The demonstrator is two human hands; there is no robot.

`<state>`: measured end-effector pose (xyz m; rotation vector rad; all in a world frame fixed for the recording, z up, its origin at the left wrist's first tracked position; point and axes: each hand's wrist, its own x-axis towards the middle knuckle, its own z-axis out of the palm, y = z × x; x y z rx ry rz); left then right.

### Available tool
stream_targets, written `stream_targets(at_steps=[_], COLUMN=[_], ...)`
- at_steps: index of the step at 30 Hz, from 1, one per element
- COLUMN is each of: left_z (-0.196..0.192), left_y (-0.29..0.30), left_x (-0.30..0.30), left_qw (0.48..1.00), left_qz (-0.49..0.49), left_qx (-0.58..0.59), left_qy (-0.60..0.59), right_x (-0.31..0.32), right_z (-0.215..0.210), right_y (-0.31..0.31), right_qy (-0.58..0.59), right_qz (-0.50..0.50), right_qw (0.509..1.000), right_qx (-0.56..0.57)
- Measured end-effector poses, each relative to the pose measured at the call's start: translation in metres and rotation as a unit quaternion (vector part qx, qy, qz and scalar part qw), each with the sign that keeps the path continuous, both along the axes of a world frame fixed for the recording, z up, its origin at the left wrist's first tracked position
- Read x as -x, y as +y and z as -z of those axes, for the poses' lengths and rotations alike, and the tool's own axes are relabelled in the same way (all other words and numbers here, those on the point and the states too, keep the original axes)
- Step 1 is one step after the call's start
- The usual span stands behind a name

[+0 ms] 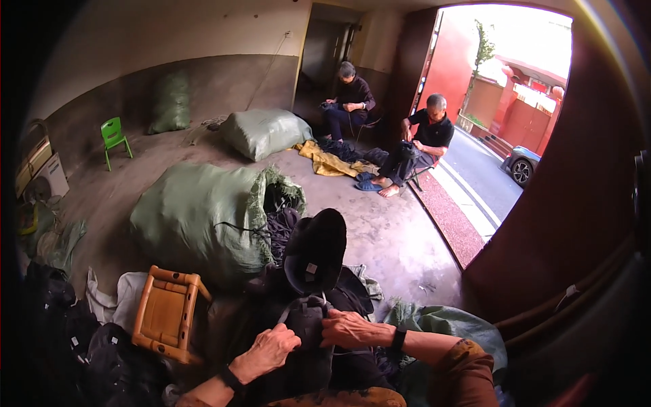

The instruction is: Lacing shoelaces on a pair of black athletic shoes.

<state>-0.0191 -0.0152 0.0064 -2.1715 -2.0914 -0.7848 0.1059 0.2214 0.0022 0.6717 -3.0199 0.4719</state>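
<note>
My left hand (266,353) is closed, its fingertips gripping the left side of a black cloth hat (308,322) in front of my lap. On the hat's other side, my right hand (354,330) pinches the cloth near a light strip. Just beyond stands a rounded black brim (315,251) with a small white label; whether it belongs to the held hat I cannot tell. Dark cloth covers my lap and surrounds the work. Both wrists wear black bands. What lies beneath my fingers is hidden.
A large green woven sack (196,217) spills dark strips ahead. A wooden stool (166,313) stands left, beside piled black hats (112,356). Another green sack (444,325) lies right. Two seated people (427,139) handle dark cloth near the open doorway. A green chair (114,139) stands far left.
</note>
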Motion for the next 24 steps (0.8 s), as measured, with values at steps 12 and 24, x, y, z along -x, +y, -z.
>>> stream_targets(at_steps=[12,24], left_z=[0.020,0.022], left_y=[0.029,0.024], left_x=[-0.050,-0.048], left_qw=[0.974,0.976], left_qz=[-0.187,-0.188], left_qx=[-0.043,-0.017], left_qy=[0.120,0.108], right_x=[0.026,-0.185], right_z=[-0.059,-0.372], right_y=[0.012,0.237], right_qy=[-0.215,0.571], right_qz=[0.270,0.273], right_qw=[0.759,0.672], right_qx=[0.552,0.384])
